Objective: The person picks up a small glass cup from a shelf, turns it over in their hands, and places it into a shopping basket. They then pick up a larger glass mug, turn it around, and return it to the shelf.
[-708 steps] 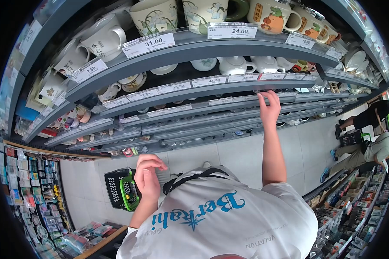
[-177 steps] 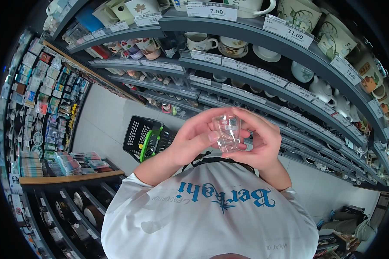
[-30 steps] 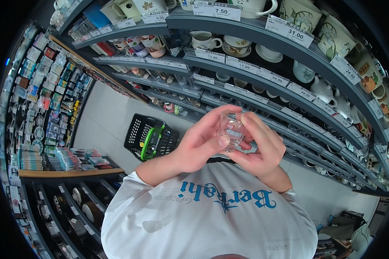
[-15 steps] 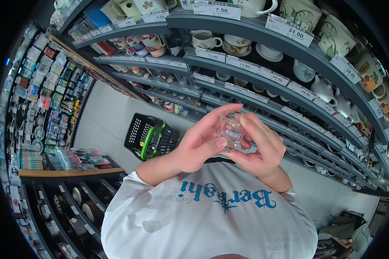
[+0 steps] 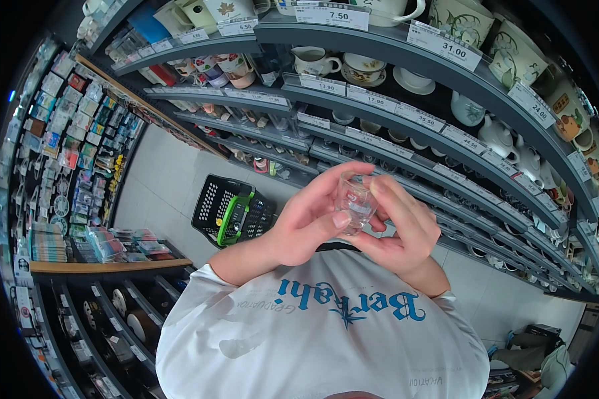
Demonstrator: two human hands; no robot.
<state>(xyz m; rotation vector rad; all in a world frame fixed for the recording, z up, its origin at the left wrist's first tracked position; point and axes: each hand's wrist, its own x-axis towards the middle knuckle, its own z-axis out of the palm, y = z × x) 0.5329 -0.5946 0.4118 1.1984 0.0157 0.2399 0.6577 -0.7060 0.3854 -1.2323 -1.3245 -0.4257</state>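
Note:
A small clear glass cup point(image 5: 357, 205) is held in front of my chest, with a small reddish mark showing through its side. My left hand point(image 5: 309, 223) curls round it from the left, thumb against the lower part and index finger along the top. From the right, my right hand point(image 5: 406, 223) grips the same glass, its fingers at the rim and its thumb near the bottom. Both hands are closed on the glass. Parts of its far side are hidden by fingers.
Ahead, long dark shelves point(image 5: 373, 100) carry mugs, cups, teapots and price labels. A black shopping basket point(image 5: 205, 203) with a green handle stands on the tiled floor point(image 5: 146, 179). Packaged goods hang on the left wall point(image 5: 73, 120). Another person point(image 5: 552, 372) is partly visible at lower right.
The glass has turned slightly between my fingers, so a reddish mark now shows on it. Both hands stay in nearly the same place.

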